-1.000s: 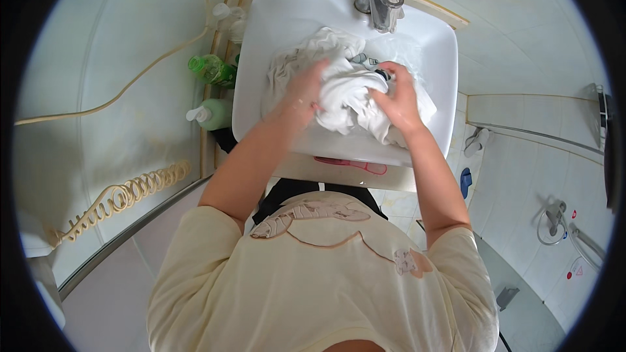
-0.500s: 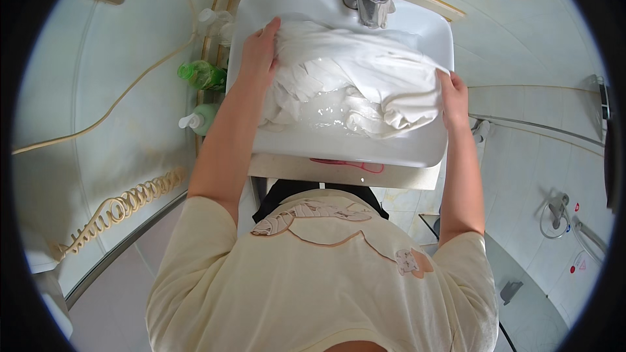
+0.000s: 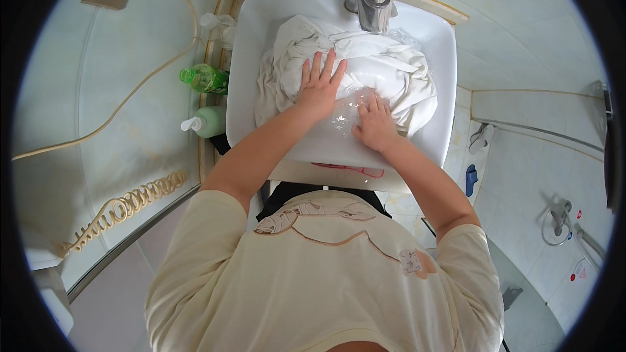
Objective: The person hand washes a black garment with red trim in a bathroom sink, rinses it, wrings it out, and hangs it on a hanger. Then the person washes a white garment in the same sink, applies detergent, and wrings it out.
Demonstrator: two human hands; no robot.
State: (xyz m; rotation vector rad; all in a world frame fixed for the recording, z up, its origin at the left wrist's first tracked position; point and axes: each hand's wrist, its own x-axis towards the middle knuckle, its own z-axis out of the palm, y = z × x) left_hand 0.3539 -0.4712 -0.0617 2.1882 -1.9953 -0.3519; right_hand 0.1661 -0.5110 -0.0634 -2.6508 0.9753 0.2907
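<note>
A crumpled white cloth [image 3: 398, 58], wet and bunched up, fills much of the white sink [image 3: 438, 146]. Water [image 3: 339, 130] glints in front of it. My left hand [image 3: 318, 91] lies on the cloth's near side with its fingers spread. Lower and to the right, my right hand [image 3: 377, 122] touches the cloth's near edge at the water, fingers stretched out and apart. Neither hand grips the cloth. What kind of garment or linen it is, I cannot tell.
A metal faucet [image 3: 373, 0] rises behind the sink. Along the left side stand a clear bottle [image 3: 223, 26], a green bottle [image 3: 207, 78] and a pale green pump bottle [image 3: 210, 122]. A pink item [image 3: 352, 169] lies below the front rim. A blue slipper [image 3: 471, 180] is on the floor.
Both hands have let go of the cloth's two sides and come inward and nearer to me. The stretched cloth has dropped into a bunched heap.
</note>
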